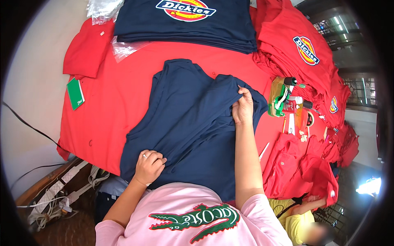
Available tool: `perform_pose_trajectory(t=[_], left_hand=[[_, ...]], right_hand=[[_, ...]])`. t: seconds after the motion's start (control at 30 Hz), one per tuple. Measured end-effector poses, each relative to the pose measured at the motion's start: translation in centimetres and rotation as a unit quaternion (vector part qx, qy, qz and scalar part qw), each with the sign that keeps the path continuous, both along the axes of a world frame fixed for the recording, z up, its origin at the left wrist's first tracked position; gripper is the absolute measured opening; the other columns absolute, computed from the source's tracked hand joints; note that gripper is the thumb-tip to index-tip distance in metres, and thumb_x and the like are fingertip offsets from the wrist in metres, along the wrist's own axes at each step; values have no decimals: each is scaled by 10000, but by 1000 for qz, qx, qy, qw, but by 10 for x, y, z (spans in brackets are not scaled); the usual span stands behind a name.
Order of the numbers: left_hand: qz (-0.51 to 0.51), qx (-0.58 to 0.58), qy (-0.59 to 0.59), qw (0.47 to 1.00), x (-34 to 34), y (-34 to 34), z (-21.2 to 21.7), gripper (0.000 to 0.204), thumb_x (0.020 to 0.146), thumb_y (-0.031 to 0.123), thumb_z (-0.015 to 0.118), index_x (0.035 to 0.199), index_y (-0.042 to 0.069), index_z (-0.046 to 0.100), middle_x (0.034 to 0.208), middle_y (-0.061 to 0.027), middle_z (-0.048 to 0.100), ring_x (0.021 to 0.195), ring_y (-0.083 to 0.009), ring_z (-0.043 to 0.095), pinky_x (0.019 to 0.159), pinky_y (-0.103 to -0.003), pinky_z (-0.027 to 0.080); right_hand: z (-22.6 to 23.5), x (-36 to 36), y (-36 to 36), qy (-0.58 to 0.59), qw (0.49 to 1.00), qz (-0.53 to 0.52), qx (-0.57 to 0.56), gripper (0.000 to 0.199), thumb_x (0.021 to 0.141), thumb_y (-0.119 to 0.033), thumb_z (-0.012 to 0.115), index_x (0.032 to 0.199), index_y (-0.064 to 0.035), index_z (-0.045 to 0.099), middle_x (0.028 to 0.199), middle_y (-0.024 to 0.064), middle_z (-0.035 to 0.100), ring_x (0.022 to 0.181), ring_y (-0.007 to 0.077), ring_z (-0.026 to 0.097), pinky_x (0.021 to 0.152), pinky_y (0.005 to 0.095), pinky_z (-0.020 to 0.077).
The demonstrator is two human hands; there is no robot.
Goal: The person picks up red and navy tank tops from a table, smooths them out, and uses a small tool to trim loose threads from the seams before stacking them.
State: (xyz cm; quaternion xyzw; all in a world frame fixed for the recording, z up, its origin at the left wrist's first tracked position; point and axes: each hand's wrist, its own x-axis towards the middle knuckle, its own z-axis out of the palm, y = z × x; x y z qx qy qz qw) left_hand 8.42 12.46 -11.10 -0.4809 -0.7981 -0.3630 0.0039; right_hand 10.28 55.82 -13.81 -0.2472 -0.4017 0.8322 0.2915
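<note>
A navy blue shirt (184, 119) lies spread face down on a table under a red cloth (111, 102). My left hand (148, 166), with a ring on one finger, pinches the fabric near the shirt's lower left part at the table's near edge. My right hand (243, 107) grips a folded-over sleeve and side of the same shirt near its upper right. Both forearms come up from my pink shirt at the bottom.
A stack of folded navy shirts (188, 20) lies at the back, red shirts (303, 53) pile at the right, more red garments (303, 164) at the near right. A green notebook (75, 93), plastic bags (102, 8), a tape dispenser (279, 96) and small tools lie around. Another person sits at the lower right.
</note>
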Motion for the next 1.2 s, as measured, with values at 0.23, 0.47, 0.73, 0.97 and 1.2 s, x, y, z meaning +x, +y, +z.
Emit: perform_pose_trajectory(t=[0.23,0.47,0.73,0.97,1.2], left_hand=[[4,-1,-35,999,-1,-4,-2,240,724,47,822,929,96,707,968,-39,649,917,-272,661,886,-447,497],[181,66,-148,970,-5,-7,-12,178,884,59,807,1006,24,683,957,-112,678,817,-308,650,767,-383,534],[390,126,-339,847,-21,3,-12,293,1126,252,627,948,21,643,659,6,439,641,-61,395,579,-287,353],[409,146,-354,828,-19,1,-15,323,1139,286,606,971,14,652,674,12,426,657,-66,390,596,-287,362],[385,147,-338,846,-19,0,-13,309,1144,264,588,992,2,648,679,-52,489,651,-106,465,610,-315,424]], right_hand=[[-2,2,2,4,1000,16,-5,268,970,152,582,1028,-72,717,1398,112,634,1286,284,647,1129,455,544],[32,-13,-16,31,993,43,105,191,964,50,585,1014,-54,738,1476,171,659,1162,201,678,983,340,569],[26,-78,-28,-183,961,56,200,191,993,-89,787,1150,20,776,915,6,735,669,47,555,616,233,508],[12,-87,-23,-198,959,28,203,170,1000,-118,779,1110,12,785,862,1,720,611,42,533,553,226,514],[18,-88,-24,-178,967,39,181,161,1039,-162,729,1104,-19,766,801,-25,652,611,42,519,543,227,516]])
